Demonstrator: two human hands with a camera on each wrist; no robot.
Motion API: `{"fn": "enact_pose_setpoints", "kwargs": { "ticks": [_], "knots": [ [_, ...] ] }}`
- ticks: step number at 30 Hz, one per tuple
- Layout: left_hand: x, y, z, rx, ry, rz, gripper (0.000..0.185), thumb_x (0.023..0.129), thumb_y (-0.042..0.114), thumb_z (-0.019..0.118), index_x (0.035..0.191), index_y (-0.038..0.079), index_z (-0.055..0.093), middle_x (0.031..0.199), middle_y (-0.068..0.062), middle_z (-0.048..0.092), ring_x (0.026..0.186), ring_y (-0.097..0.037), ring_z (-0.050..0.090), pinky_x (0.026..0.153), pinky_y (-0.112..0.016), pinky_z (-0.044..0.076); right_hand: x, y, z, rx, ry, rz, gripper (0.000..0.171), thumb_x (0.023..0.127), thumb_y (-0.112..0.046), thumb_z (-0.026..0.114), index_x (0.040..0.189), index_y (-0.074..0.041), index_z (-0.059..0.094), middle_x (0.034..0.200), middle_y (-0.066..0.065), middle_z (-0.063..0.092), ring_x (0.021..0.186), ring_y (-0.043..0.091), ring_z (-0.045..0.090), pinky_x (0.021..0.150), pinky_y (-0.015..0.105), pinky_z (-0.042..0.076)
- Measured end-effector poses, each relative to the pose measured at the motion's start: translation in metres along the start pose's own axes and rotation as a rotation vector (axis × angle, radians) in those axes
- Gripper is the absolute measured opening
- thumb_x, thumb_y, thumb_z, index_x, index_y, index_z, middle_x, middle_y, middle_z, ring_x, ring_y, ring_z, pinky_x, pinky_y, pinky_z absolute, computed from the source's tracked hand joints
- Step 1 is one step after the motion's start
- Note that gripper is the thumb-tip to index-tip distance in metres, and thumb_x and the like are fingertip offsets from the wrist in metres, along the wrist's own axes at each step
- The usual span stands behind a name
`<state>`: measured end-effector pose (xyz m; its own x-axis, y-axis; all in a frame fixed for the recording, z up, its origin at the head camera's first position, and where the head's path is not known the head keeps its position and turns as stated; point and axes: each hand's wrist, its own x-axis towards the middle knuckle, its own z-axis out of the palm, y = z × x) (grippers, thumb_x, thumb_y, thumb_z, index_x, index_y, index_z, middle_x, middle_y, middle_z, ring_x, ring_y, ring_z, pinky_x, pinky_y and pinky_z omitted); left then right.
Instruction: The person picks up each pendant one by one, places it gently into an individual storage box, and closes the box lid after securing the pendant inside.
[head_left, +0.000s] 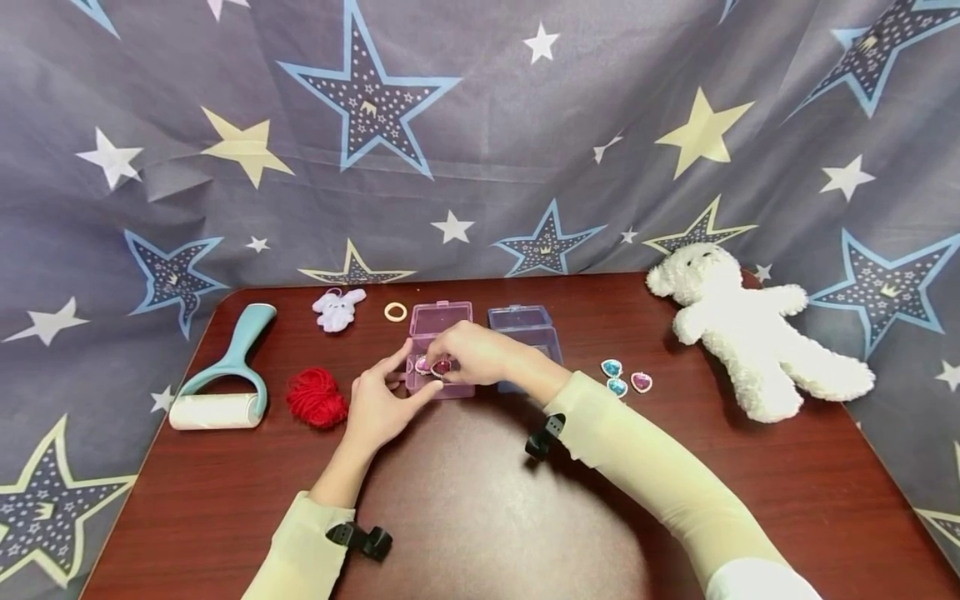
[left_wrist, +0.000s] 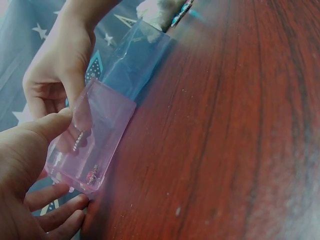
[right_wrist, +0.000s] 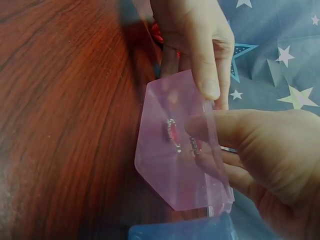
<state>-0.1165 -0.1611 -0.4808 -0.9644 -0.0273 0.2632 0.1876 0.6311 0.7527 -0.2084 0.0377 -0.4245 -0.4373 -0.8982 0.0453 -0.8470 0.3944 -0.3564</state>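
While the left hand [head_left: 378, 404] steadies the small clear pink plastic box [head_left: 438, 350] near the back of the dark red wooden table [head_left: 480, 500], with its thumb on the box wall and its fingers loose beside it, the right hand [head_left: 476, 354] pinches a shiny pink heart gem [head_left: 441, 366] over the open box. It looks like the gem is being put inside. Next, the fingers likely need to let go, low in the box. A clear blue plastic box [head_left: 525, 327] stands just beside it. Three more little heart gems [head_left: 625, 377] lie near the right arm.
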Motion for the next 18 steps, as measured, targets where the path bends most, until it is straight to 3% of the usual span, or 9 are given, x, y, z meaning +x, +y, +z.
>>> {"fn": "enact_pose_setpoints", "kwargs": {
  "ticks": [12,18],
  "knots": [
    [-0.001,0.002,-0.001,0.008,-0.002,0.001,0.078,0.079,0.033,0.095,0.146,0.008,0.065,0.135,-0.016,0.073,0.097,-0.03,0.081,0.084,-0.049,0.065,0.006,-0.003,-0.004,0.049,-0.096,0.017,0.021,0.09,-0.007,0.082,0.111,-0.01,0.083,0.106,0.002,0.083,0.095,0.019,0.076,0.091,0.028,0.06],
    [0.0,0.002,-0.001,0.005,-0.002,0.001,0.078,0.08,0.033,0.095,0.147,0.007,0.065,0.134,-0.017,0.074,0.096,-0.03,0.081,0.083,-0.05,0.065,0.012,0.001,-0.002,0.064,-0.144,0.055,0.016,0.088,-0.007,0.084,0.103,-0.015,0.084,0.098,-0.001,0.082,0.091,0.013,0.075,0.087,0.022,0.058]
  ]
}}
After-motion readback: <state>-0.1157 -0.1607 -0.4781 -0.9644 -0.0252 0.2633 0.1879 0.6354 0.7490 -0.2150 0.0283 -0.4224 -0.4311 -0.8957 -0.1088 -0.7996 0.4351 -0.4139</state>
